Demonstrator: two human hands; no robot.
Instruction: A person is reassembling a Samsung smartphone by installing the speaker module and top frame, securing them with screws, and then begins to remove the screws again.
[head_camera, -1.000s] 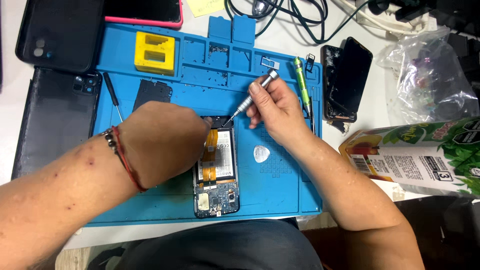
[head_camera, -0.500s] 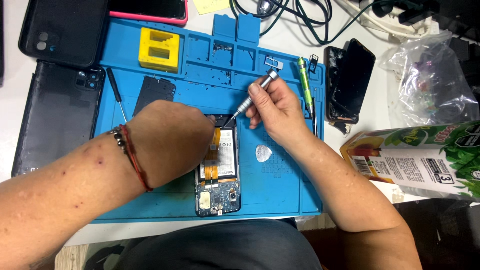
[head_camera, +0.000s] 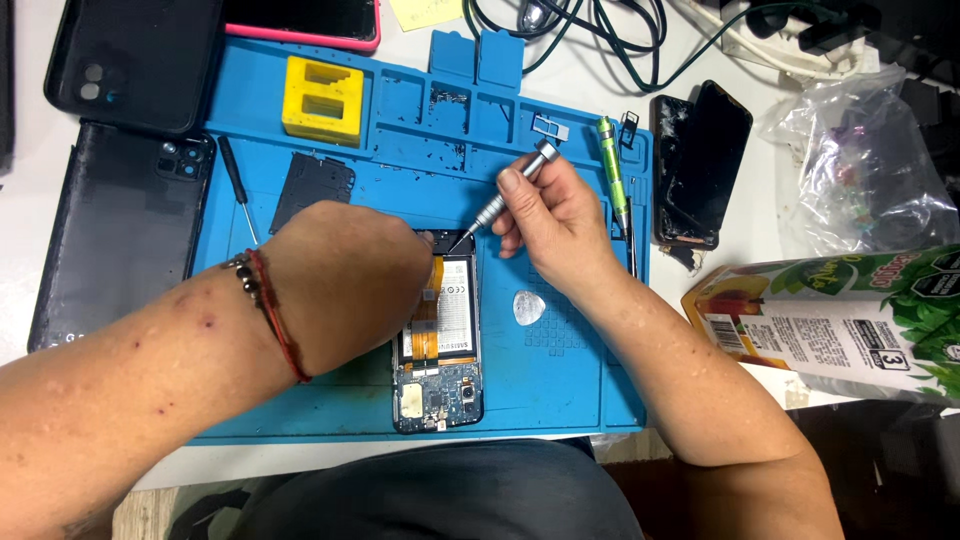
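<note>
Little has shifted since the earlier frames: both hands sit as before, and only the view has drifted a touch.

An opened phone (head_camera: 440, 345) lies back-up on the blue repair mat (head_camera: 560, 370), long axis running from the person toward the mat's far edge, its circuit-board end nearest the person and its battery and orange flex cables exposed.

At the phone's far end, the left hand (head_camera: 345, 285) presses down over the left side, apparently to steady the body; whether its fingers pinch anything I cannot tell.

Right of the phone's far end, the right hand (head_camera: 555, 215) is closed around a slim silver screwdriver (head_camera: 500, 200), index fingertip capping the top, shaft slanting down-left so the tip meets the phone's upper edge.

Just right of the phone lies a pale pick (head_camera: 528, 307). Farther right lies a green-handled tool (head_camera: 612, 170). Left of the phone, beyond the mat, rests a dark back cover (head_camera: 120, 240).
</note>
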